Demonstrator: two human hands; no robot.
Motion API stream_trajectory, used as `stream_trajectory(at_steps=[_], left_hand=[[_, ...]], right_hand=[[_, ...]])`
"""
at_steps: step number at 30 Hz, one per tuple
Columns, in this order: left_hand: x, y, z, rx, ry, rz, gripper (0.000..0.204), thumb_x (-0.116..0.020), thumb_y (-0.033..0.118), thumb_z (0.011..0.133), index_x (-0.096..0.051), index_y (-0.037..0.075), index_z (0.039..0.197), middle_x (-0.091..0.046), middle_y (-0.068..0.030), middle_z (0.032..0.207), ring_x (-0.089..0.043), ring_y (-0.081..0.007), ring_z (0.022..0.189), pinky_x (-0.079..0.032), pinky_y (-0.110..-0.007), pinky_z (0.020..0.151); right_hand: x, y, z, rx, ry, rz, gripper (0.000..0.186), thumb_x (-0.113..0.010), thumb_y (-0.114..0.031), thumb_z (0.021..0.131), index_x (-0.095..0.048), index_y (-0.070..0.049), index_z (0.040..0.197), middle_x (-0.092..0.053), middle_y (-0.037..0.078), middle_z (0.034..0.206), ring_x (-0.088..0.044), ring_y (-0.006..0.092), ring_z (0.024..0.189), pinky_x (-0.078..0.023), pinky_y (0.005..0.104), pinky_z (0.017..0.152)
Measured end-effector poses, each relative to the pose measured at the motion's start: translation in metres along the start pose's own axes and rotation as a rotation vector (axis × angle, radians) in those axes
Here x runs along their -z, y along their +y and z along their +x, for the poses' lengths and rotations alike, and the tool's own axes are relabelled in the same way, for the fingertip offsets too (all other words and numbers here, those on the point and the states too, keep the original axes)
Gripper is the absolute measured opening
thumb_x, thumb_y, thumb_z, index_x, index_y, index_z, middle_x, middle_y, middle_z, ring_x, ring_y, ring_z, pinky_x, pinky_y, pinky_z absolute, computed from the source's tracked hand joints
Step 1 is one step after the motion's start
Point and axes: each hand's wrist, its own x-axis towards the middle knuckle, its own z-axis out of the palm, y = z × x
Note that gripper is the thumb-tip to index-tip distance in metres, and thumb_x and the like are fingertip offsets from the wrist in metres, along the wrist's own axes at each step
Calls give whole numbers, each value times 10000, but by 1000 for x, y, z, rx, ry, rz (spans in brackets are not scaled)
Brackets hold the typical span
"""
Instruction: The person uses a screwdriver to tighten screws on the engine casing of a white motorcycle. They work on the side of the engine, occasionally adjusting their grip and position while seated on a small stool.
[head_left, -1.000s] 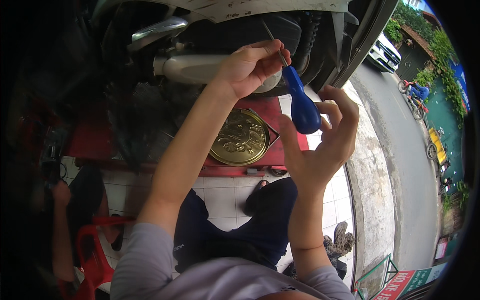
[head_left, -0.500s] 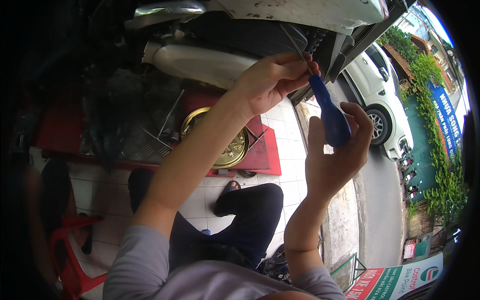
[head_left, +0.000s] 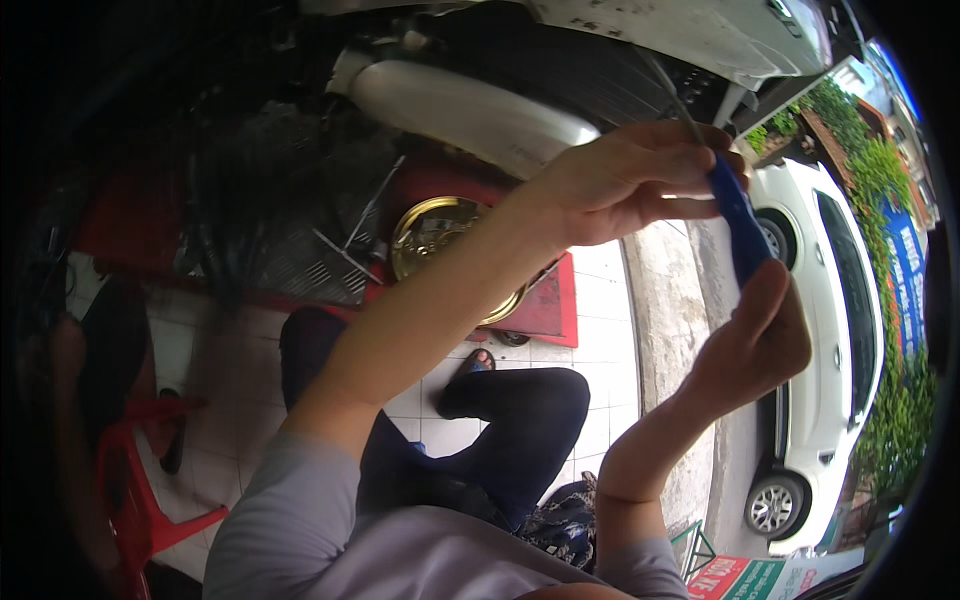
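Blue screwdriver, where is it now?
The blue screwdriver is upper right in the head view, its handle end in the right grip, its shaft in the left grip.

Motorbike repair workshop, open to street. Across top: motorbike point(head_left: 680, 30) with pale silencer point(head_left: 470, 112), above red platform point(head_left: 548, 312) at centre. Blue-handled screwdriver point(head_left: 737, 210), upper right. White tiled floor point(head_left: 608, 365) below; red plastic chair point(head_left: 150, 505), lower left. Right side: road point(head_left: 735, 465) with white car point(head_left: 825, 350); roadside sign point(head_left: 750, 578), lower right.

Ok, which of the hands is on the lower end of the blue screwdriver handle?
The right hand, closed around the blue handle's lower end; the left hand sits higher up, where the metal shaft meets it.
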Motion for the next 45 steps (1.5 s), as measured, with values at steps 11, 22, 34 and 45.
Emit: stream_trajectory(at_steps=[11,22,34,45], left_hand=[[-26,-12,-1,-74,381,19,178,-699,-82,769,-584,-69,905,-642,-182,863,-685,-302,777,-620,-448,754],[-28,-27,-2,-13,174,-52,207,-663,-41,844,-568,-57,1027,-640,-132,979,-642,-241,947,-574,-403,833],[-34,-34,-2,5,151,-43,292,-714,208,881,-594,14,1064,-663,-75,997,-653,-167,925,-523,-325,872],[-34,-34,2,-135,309,-112,344,-794,-31,724,-529,-102,932,-625,-186,796,-684,-283,666,-616,-401,576]], right_hand=[[23,35,10,290,-134,-249,439,-712,-382,865,-630,-64,1156,-695,72,991,-682,189,956,-569,291,826],[5,6,2,-237,18,-151,381,-535,-397,979,-655,-56,856,-565,18,634,-490,74,522,-394,255,475],[14,2,-8,-257,-127,197,208,-689,-146,892,-561,15,922,-615,88,720,-624,120,651,-431,191,504],[30,28,12,369,-145,-18,348,-715,-216,883,-606,-2,1134,-671,128,1061,-674,234,939,-567,314,804]])
